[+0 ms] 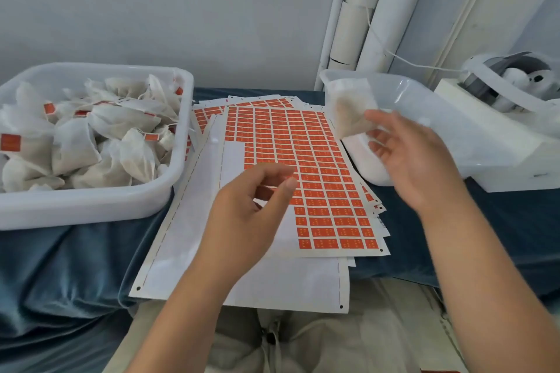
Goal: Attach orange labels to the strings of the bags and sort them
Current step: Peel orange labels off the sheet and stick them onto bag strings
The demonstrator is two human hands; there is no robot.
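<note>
A sheet of orange labels (321, 160) lies on a stack of sheets in the middle of the table. My left hand (251, 215) hovers over the sheet's near left part, fingers curled, thumb and forefinger a little apart with nothing visible between them. My right hand (415, 160), blurred, is at the near rim of the clear bin (430, 105) on the right and holds a white bag (351, 113) by its lower edge. Its string is not visible. The white bin (91, 206) on the left holds several white bags (75, 145), some with orange labels on their strings.
Blank backing sheets (272, 284) stick out under the label sheet toward me. A blue cloth (60, 266) covers the table. A white machine (503, 105) stands at the far right, with white pipes (363, 8) against the wall behind it. My lap is below the table's edge.
</note>
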